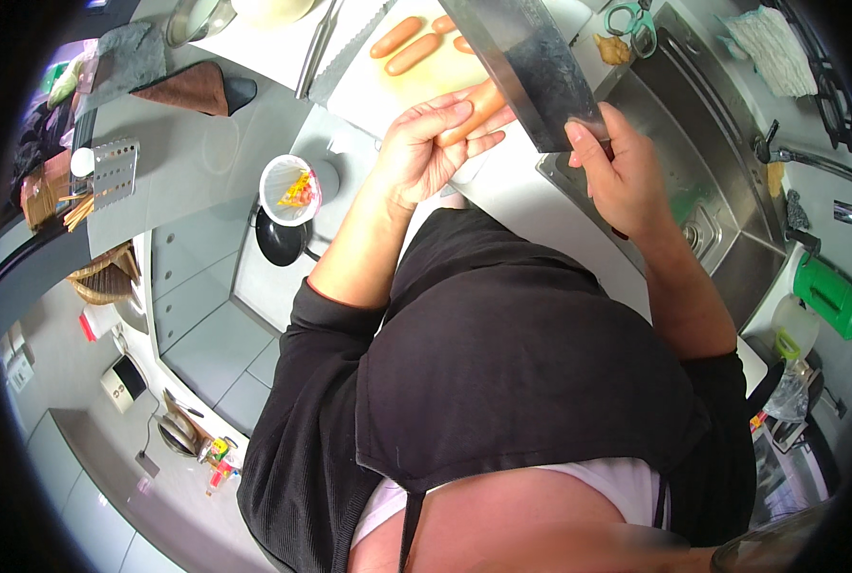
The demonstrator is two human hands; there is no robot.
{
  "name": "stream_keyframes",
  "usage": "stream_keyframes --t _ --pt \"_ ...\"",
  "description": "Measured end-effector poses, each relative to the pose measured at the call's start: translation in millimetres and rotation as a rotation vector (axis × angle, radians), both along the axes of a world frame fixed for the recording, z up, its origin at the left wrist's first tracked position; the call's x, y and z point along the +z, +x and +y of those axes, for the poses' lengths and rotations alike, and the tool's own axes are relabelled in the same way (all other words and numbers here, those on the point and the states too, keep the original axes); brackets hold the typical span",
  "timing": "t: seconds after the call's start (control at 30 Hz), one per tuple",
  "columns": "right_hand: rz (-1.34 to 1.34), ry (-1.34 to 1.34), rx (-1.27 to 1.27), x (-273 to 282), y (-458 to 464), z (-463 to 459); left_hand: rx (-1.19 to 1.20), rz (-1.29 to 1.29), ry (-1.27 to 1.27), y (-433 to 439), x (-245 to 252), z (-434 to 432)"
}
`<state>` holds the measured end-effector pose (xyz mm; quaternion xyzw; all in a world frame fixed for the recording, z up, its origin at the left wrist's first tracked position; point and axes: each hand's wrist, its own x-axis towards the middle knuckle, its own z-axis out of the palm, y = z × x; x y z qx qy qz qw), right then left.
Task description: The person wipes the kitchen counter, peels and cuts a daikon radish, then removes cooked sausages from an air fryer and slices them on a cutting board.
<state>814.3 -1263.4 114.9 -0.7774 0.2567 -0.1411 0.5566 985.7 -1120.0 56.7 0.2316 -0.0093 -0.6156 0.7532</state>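
My left hand (433,140) holds a sausage (475,114) between the thumb and fingers, over the near edge of a white cutting board (351,93). In my right hand (616,168) is a wide-bladed cleaver (540,71), gripped low near its handle, which my fingers mostly hide. The blade slants up and away, close beside the held sausage, and covers part of the board. Whether blade and sausage touch, I cannot tell. Several more sausages (413,54) lie on the board beyond my left hand, some partly behind the blade.
Right of the board are scissors (630,29), a piece of ginger (612,50) and a steel sink (691,172) with a faucet (820,156). To the left, a metal-handled tool (317,54) lies by the board. A white bin (272,211) with wrappers and a black pan (277,243) stand lower left.
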Motion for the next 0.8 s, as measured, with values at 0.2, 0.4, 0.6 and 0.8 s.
stream_keyframes --t 0.2,0.4,0.6,0.8 --pt "0.030 -0.080 0.028 -2 -3 -2 -0.077 -0.186 0.076 -5 2 4" --pt "-0.041 -0.122 0.071 -5 4 -4 -0.123 -0.212 0.136 -11 2 10" --pt "0.020 -0.058 0.044 0 6 -5 -0.035 -0.138 0.092 -13 4 7" --pt "0.092 -0.004 0.071 5 4 -7 -0.082 -0.199 0.104 -9 5 8"
